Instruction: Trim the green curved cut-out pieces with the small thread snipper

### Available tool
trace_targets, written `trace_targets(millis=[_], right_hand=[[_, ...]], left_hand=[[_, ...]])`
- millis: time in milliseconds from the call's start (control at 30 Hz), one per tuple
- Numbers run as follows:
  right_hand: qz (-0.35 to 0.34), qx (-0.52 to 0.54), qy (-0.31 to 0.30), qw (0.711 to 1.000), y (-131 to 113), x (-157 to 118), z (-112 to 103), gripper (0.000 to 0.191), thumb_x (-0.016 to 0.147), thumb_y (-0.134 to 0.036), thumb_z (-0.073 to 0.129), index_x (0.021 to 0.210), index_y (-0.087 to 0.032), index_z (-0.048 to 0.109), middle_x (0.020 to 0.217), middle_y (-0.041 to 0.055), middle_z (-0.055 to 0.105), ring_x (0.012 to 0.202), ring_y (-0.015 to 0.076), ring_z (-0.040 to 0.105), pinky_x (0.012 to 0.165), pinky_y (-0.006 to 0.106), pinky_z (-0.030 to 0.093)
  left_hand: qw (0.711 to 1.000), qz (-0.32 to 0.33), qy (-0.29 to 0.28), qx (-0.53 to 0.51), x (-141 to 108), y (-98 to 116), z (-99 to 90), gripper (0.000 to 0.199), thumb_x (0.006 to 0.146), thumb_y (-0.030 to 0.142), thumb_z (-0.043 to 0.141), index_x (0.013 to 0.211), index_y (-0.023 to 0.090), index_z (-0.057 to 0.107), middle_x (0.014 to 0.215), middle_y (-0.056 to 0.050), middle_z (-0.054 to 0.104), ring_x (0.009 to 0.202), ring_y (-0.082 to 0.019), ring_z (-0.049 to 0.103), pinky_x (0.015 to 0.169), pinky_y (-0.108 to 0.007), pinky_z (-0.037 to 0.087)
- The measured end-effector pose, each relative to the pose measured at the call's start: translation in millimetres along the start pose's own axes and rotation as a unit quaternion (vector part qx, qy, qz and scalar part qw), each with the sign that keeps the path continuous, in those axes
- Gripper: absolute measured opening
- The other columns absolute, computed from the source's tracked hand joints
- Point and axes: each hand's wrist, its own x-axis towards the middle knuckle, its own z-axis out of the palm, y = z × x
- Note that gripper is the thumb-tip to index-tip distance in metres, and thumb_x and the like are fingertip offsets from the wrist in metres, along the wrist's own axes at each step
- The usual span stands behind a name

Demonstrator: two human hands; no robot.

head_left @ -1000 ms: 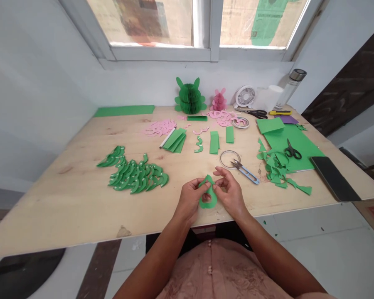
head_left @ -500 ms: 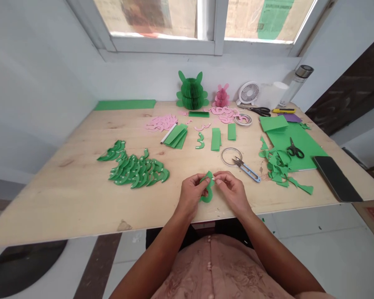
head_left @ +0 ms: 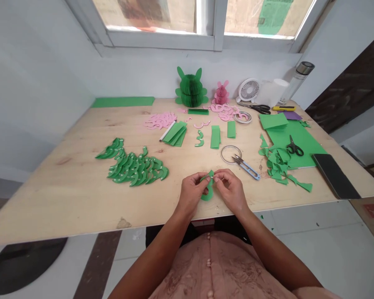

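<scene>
My left hand (head_left: 193, 189) is closed on a curved green paper cutout (head_left: 207, 195), pinched between thumb and fingers near the table's front edge. Against the cutout's right edge, my right hand (head_left: 230, 187) pinches at a tiny white strip of tape (head_left: 211, 177), mostly hidden by the fingertips. A loose ring of tape (head_left: 231, 154) and blue-handled thread snips (head_left: 247, 167) lie just beyond my right hand. To the left spreads a pile of similar green cutouts (head_left: 137, 168) with white tape pieces on them. One more wavy green cutout (head_left: 200, 139) lies straight ahead.
Folded green paper pieces (head_left: 176, 133) and pink cutouts (head_left: 160, 120) lie farther back. Green scraps (head_left: 279, 162), black scissors (head_left: 294, 146) and a phone (head_left: 335, 176) are at right. A green honeycomb paper figure (head_left: 191, 89) and a small fan (head_left: 248, 90) stand by the wall.
The fingertips of my right hand have come closer to the green cutout, and less of the white strip shows. My left hand keeps its hold. The view has shifted slightly.
</scene>
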Motion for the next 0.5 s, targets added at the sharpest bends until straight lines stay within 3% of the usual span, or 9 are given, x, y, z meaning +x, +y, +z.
trace_targets(millis=[500], right_hand=[[-0.01, -0.035, 0.005, 0.999, -1.6, 0.2, 0.9, 0.012, 0.08, -0.018, 0.051, 0.074, -0.02, 0.061, 0.085, 0.0051, 0.064, 0.082, 0.0176, 0.06, 0.073, 0.03, 0.047]], left_hand=[[1.0, -0.005, -0.004, 0.004, -0.7, 0.9, -0.8, 0.029, 0.054, 0.035, 0.075, 0.071, 0.013, 0.068, 0.056, 0.002, 0.059, 0.041, -0.005, 0.046, 0.043, -0.019, 0.037]])
